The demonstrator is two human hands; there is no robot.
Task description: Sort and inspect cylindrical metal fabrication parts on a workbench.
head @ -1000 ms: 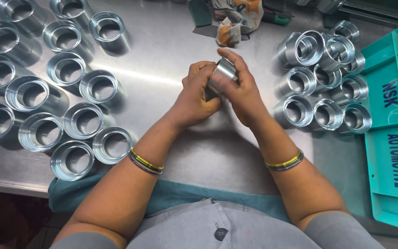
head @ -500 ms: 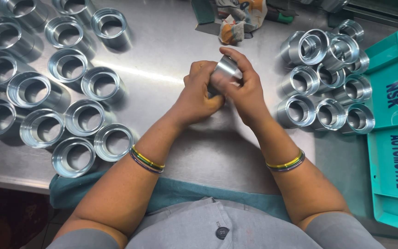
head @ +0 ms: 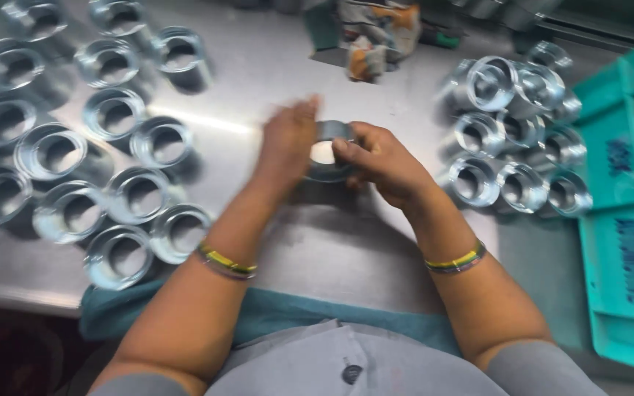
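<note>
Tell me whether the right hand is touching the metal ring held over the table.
Touching. The head view shows the right hand with its thumb across the metal ring and fingers wrapped behind its rim, no gap visible.

Bright overhead lighting; a glare streak crosses the steel bench (head: pixel 207 121). Soft shadows fall beside the metal rings (head: pixel 159 143). Motion blur smears the whole view, most strongly the left hand (head: pixel 288 143).

Metal ring (head: pixel 326 150): short, shiny steel sleeve, hollow w/ open bore facing up toward the camera, pale inside. Held just above the steel table, mid-frame, tilted slightly. Edges motion-blurred, so fine detail can't be made out.
</note>
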